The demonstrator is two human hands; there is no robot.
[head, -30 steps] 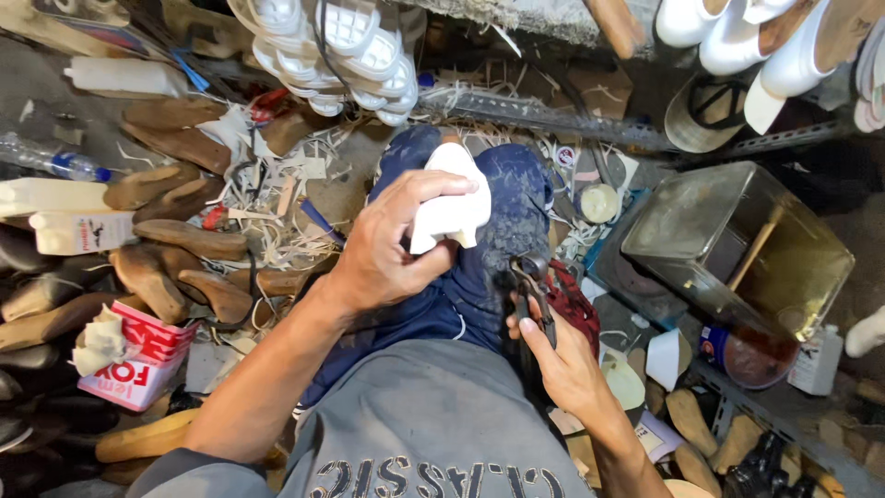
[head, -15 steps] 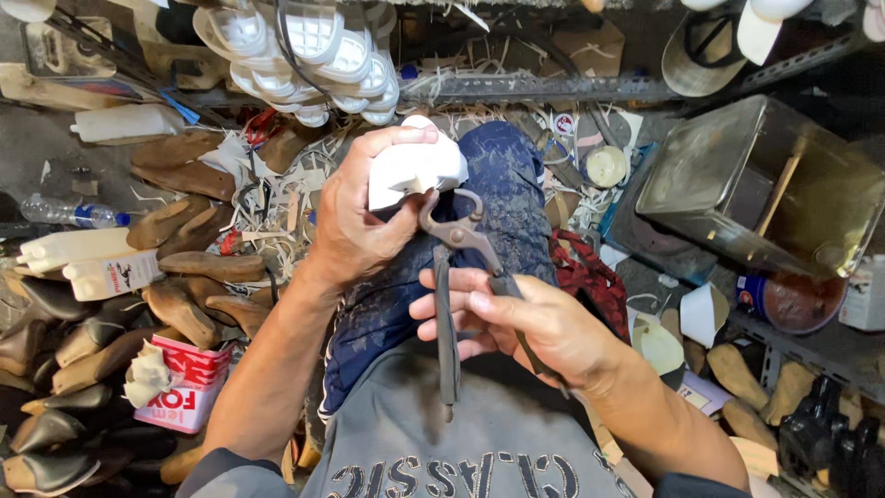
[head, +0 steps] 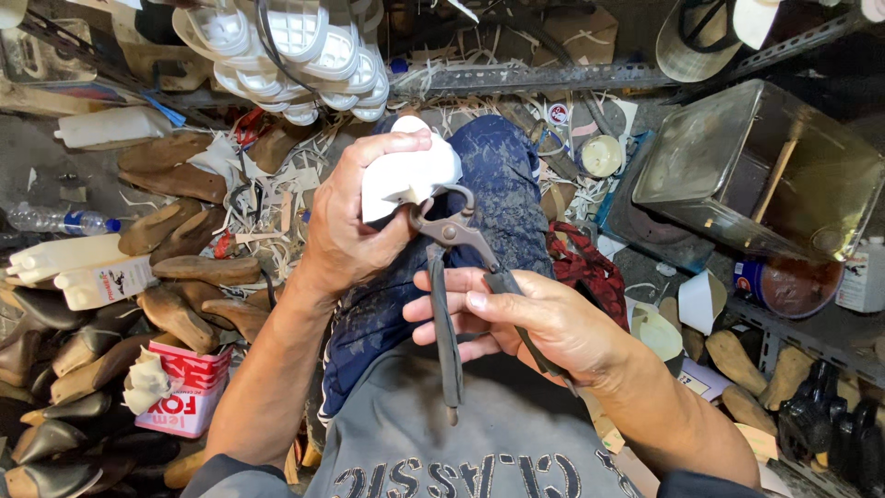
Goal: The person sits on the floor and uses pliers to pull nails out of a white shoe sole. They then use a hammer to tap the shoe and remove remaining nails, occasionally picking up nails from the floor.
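Observation:
My left hand (head: 355, 221) grips a white shoe piece (head: 406, 173) and holds it over my knee in dark blue trousers (head: 502, 184). My right hand (head: 530, 318) holds dark metal pincers (head: 452, 277) by their long handles. The pincers' jaws close on the lower edge of the white piece, just below my left thumb. One handle hangs down toward my grey shirt (head: 442, 433).
Brown wooden shoe lasts (head: 184, 277) and dark shoe uppers lie at the left with white plastic bottles (head: 78, 272) and a red-and-white box (head: 184, 392). White soles (head: 286, 51) hang above. A metal tin (head: 751, 171) and a round can (head: 784, 281) stand at the right.
My right hand picked up the pincers from the right and brought them up to the white piece. My left hand stayed on the piece over my knee.

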